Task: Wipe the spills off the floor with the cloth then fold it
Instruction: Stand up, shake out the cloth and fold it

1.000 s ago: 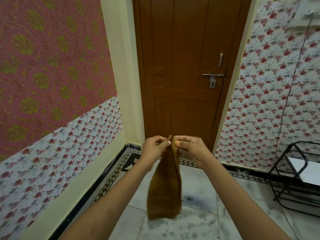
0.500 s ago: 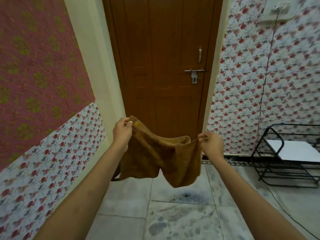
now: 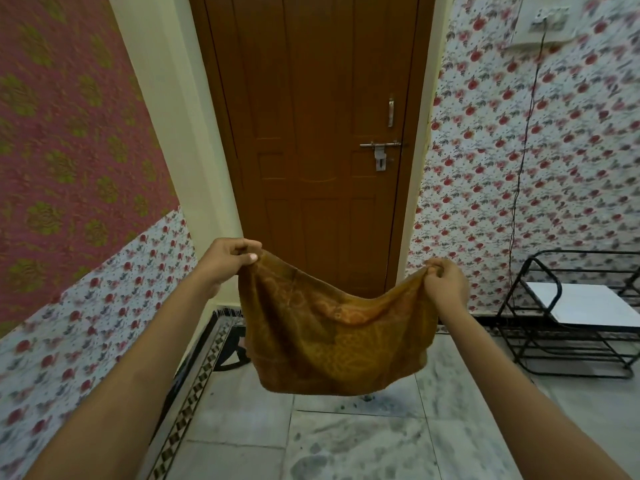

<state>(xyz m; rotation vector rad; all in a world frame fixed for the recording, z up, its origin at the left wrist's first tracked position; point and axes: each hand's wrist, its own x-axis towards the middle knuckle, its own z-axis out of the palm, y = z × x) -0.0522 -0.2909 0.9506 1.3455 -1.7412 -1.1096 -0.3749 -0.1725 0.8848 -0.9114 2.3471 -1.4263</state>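
Note:
A brown patterned cloth point(image 3: 332, 334) hangs spread in the air in front of me, sagging in the middle. My left hand point(image 3: 228, 261) pinches its upper left corner and my right hand point(image 3: 445, 284) pinches its upper right corner. Below it lies the pale marble floor point(image 3: 346, 445), with small dark specks point(image 3: 367, 398) just under the cloth's lower edge and grey mottled marks nearer to me.
A closed brown wooden door point(image 3: 311, 133) with a metal latch point(image 3: 379, 150) faces me. Floral wallpapered walls stand on both sides. A black metal rack point(image 3: 568, 317) holding a white board stands at the right, with a black cable point(image 3: 519, 168) hanging above it.
My hands have moved apart, opening the cloth from a narrow hanging strip to a wide spread sheet. The view has shifted slightly to the right.

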